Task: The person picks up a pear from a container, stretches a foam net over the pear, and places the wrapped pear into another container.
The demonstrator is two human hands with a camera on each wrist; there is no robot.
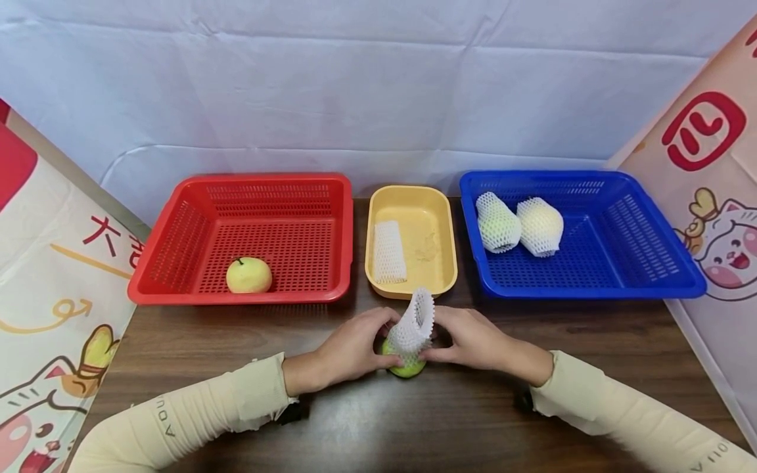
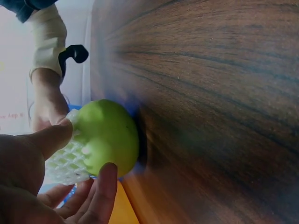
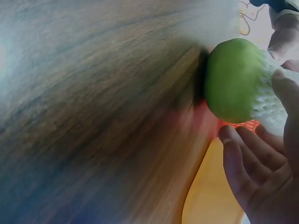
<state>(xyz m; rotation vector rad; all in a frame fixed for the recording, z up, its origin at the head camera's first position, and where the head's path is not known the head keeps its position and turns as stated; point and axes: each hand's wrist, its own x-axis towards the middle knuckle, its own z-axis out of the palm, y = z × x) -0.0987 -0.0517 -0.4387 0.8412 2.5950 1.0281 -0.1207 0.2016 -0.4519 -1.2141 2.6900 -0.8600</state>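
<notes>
A round green fruit [image 1: 407, 372] stands on the table between both hands, with a white foam net sleeve [image 1: 409, 334] over its upper part. The sleeve's open end sticks up above the fruit. From the left side, my left hand [image 1: 353, 343] holds the sleeve, thumb on the net and a fingertip at the fruit. My right hand [image 1: 473, 338] holds the sleeve from the other side, its thumb pressed on the netting. In both wrist views the fruit's lower part [image 2: 112, 137] is bare. Some far-side fingers are hidden in the head view.
Behind the hands, a yellow tray [image 1: 434, 289] holds a flat white foam net [image 1: 389, 253]. A red basket [image 1: 296, 295] at left contains a yellow pear [image 1: 249, 275]. At right, a blue basket [image 1: 591, 289] holds two net-covered fruits [image 1: 540, 226].
</notes>
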